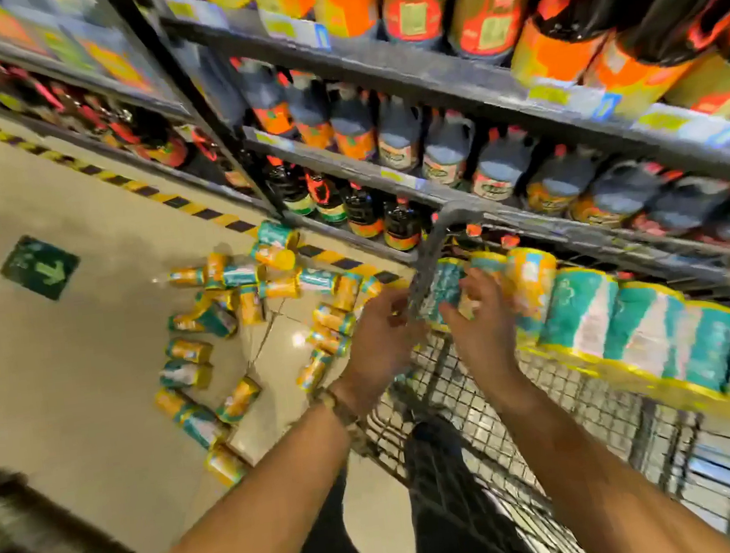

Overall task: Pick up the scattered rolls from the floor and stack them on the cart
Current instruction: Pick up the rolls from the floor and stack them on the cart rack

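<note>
Several teal and yellow rolls lie scattered on the beige floor left of centre. A wire mesh cart stands on the right, with a row of rolls stacked along its far side. At the cart's near end, my right hand holds a teal roll, fingers wrapped on its right side. My left hand is cupped just left of the cart's grey corner post, close to the same roll. Motion blur hides whether it touches the roll.
Dark shelves full of bottles run behind the cart and along the aisle. A yellow and black striped line borders the shelf base. A green arrow sign is stuck to the floor. My dark trouser leg is against the cart.
</note>
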Tool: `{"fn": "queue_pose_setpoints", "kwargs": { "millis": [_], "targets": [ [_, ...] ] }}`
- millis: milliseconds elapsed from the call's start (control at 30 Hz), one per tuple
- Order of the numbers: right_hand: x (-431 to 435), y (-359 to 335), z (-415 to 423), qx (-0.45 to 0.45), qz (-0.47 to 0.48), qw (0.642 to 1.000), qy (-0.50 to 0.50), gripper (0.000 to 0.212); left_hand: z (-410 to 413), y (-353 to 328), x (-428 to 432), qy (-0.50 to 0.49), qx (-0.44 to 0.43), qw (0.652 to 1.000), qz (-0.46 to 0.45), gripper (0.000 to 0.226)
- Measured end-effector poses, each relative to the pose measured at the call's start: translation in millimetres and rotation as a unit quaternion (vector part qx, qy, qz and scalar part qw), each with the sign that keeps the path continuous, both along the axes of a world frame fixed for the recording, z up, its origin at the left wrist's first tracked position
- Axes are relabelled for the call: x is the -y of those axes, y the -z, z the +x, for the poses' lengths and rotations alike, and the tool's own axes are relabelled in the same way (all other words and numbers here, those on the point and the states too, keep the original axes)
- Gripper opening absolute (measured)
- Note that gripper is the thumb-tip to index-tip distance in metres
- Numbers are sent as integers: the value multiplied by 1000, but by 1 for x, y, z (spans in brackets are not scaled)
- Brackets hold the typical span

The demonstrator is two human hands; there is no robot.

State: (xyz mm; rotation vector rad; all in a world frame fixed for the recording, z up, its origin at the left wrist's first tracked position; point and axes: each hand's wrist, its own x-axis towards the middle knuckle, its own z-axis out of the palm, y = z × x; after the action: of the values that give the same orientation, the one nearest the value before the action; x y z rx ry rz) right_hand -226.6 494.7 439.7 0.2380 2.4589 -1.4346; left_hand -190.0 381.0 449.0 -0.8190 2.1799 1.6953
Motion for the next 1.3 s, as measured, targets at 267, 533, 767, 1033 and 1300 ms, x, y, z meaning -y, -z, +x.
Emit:
{"fn": "queue_pose_setpoints", "kwargs": {
  "millis": [267,533,767,1033,1300],
  "targets": [
    [161,-7,42,10,56,972,-230,47,100,1,167,-139,19,989,-41,53],
    [338,38,113,66,247,757,-601,52,234,32,338,-129,174,968,-130,49],
    [438,95,131,98,318,653,-680,55,286,95,424,-110,255,948,-154,56],
    [497,255,146,74,313,596,-736,50,315,268,467,-167,319,925,-122,49],
    [512,454,182,37,335,536,-774,49,338,481,470,-272,331,902,-51,50]
  ]
}}
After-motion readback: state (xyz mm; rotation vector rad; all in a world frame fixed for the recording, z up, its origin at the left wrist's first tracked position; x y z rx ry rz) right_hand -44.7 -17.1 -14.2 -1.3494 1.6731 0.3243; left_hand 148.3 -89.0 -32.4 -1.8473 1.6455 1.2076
